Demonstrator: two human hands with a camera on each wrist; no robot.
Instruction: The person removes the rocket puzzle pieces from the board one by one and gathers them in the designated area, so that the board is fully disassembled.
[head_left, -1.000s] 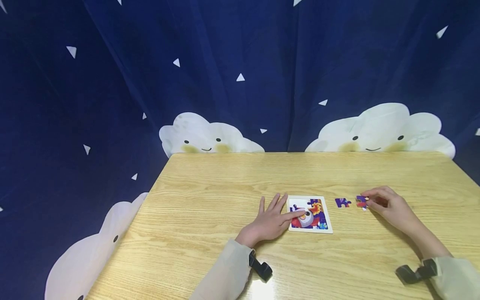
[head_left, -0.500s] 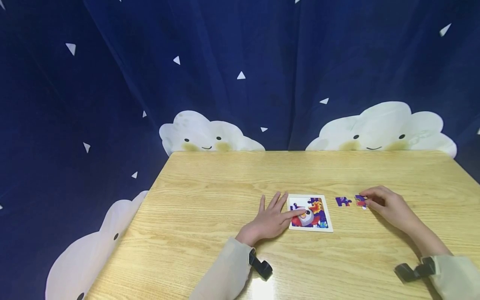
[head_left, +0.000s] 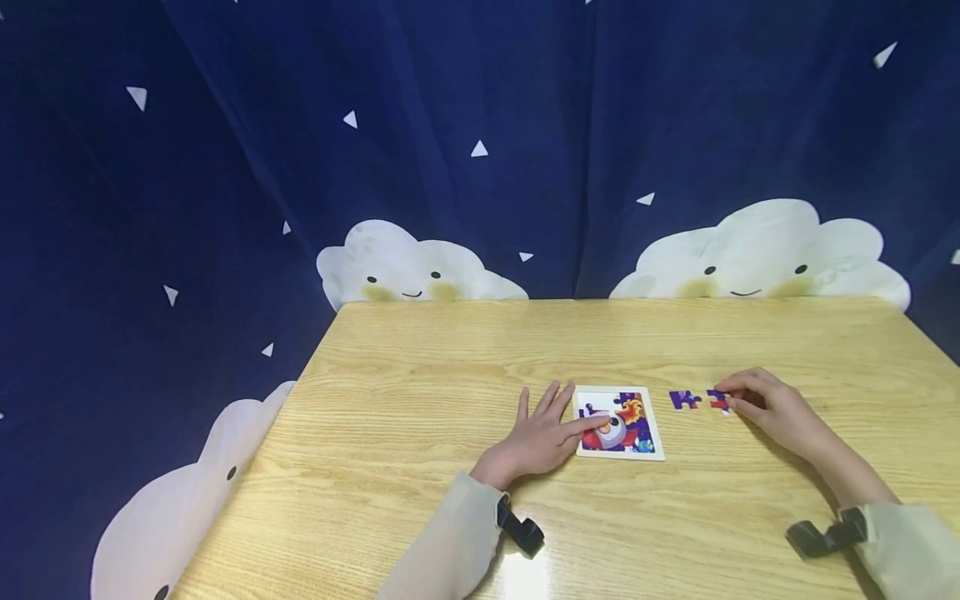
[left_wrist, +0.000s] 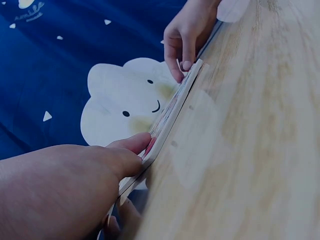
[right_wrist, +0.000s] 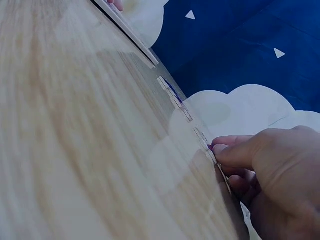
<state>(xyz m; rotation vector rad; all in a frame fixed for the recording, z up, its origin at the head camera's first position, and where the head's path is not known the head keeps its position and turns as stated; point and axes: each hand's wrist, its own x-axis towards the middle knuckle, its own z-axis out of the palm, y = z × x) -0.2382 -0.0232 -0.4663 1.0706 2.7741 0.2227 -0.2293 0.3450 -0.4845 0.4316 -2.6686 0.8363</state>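
Observation:
A small white-framed jigsaw puzzle (head_left: 660,442) lies flat on the table, showing a penguin-like picture with a white gap at its upper left. My left hand (head_left: 534,442) lies spread beside it, fingers straight, with the thumb stretched over the picture. To the right of the frame, a loose purple puzzle piece (head_left: 681,400) rests on the wood. Beyond that, my right hand (head_left: 776,417) pinches a purple-and-red puzzle piece (head_left: 716,398) by its right side between thumb and fingers. In the right wrist view this held piece (right_wrist: 201,137) is right at the tabletop.
The wooden table (head_left: 420,367) extends wide around both hands. A dark blue curtain (head_left: 480,75) with white triangles and smiling clouds hangs behind its far edge. Black straps with camera mounts (head_left: 522,533) sit at both cuffs.
My right hand has shifted slightly left with its piece, narrowing the space to the loose piece. The left hand stays in place on the puzzle.

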